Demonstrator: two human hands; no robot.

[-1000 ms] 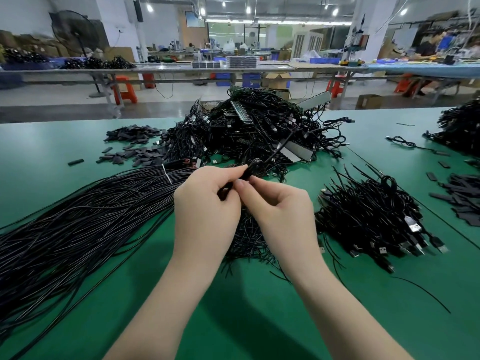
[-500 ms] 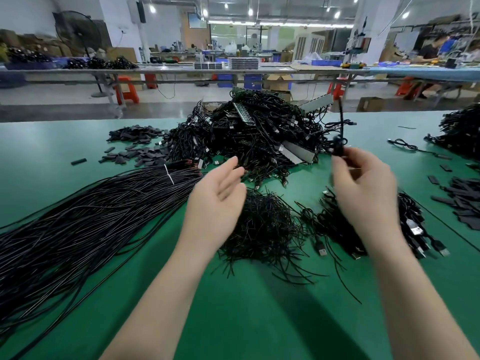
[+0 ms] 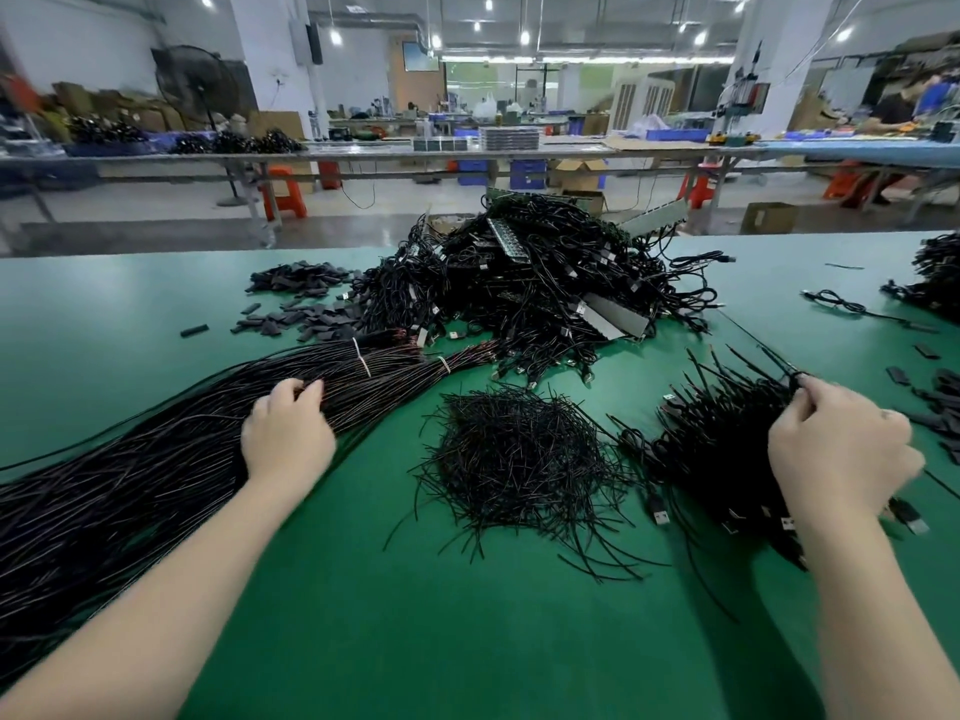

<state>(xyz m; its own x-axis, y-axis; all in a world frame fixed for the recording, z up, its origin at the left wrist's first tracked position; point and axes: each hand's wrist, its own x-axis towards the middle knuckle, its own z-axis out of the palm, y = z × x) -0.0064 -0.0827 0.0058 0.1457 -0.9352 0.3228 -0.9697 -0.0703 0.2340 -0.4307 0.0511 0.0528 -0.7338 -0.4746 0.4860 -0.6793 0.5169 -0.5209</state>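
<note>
Wire heap [image 3: 519,454] between bundle [image 3: 156,459] and cables [image 3: 717,444]

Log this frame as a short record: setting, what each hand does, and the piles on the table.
Setting: green table in a workshop
Left hand: fingers curled onto the long cable bundle
Right hand: pinches a coiled cable above the USB cable pile
Centre: heap of short wire ties
Far side: tangled cable heap
</note>
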